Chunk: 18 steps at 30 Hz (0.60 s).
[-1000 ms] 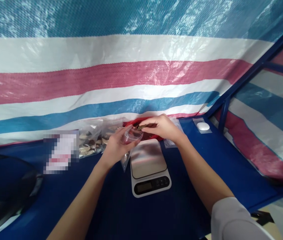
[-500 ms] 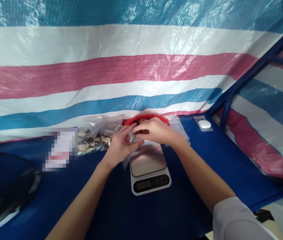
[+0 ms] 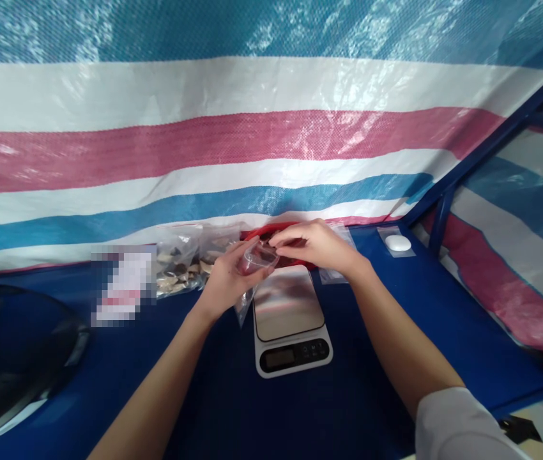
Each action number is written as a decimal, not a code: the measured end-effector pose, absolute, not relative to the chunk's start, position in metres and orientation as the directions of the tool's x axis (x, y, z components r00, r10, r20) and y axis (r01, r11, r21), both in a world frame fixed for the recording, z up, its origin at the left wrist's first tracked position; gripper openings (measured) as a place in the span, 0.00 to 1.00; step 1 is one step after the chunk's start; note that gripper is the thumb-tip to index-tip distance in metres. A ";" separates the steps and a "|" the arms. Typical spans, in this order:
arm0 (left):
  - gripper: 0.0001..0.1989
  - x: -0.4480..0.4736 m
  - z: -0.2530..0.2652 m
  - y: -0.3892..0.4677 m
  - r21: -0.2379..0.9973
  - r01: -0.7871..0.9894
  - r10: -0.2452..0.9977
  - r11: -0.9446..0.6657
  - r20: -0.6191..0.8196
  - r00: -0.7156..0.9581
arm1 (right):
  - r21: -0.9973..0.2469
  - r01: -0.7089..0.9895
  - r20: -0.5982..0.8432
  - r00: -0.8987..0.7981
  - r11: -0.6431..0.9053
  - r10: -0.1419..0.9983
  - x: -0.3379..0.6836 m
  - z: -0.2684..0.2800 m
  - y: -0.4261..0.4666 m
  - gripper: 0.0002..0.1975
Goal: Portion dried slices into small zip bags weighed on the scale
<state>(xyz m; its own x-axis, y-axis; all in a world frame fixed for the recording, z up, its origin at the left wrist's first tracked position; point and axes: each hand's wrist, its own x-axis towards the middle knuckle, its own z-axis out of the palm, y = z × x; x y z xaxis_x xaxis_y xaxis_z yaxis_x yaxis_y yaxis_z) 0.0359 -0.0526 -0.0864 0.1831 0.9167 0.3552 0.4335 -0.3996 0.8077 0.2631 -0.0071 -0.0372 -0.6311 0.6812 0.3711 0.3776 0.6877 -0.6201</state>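
Note:
My left hand (image 3: 223,284) grips a clear plastic bag (image 3: 259,255) near its mouth, which gapes in a round opening. The bag's lower corner hangs beside a white kitchen scale (image 3: 317,369). My right hand (image 3: 320,246) is just right of that opening, its thumb and fingers drawn together. Whatever they may pinch is too small to tell. Behind both hands shows the rim of a red basket (image 3: 274,227), with brown pieces partly in sight inside. The scale has a shiny plate and a dark display, and nothing lies on its visible part.
Clear bags of dried brownish slices (image 3: 183,275) stand left of my left hand, beside a blurred paper (image 3: 125,284). Flat clear bags (image 3: 336,275) lie right of the basket. Further right is a small bag with a white oval item (image 3: 398,243). A dark round object (image 3: 17,364) occupies the left.
My right hand has drawn back rightward from the bag's mouth, where a brown piece showed at its fingers. The mouth now shows more openly. My left hand keeps its grip.

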 end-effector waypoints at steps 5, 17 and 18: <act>0.32 0.028 -0.076 -0.052 0.854 0.413 0.948 -0.316 0.301 0.102 | -0.669 0.393 0.370 -0.559 0.630 0.742 0.288 -0.039 0.006 0.09; 0.39 0.016 -0.070 -0.050 0.900 0.389 0.979 -0.198 0.204 0.025 | -0.421 0.672 0.154 -0.609 0.609 0.778 0.272 -0.078 0.023 0.16; 0.40 0.016 -0.070 -0.050 0.902 0.386 0.980 -0.191 0.198 0.020 | -0.395 0.679 0.160 -0.612 0.619 0.774 0.266 -0.081 0.022 0.16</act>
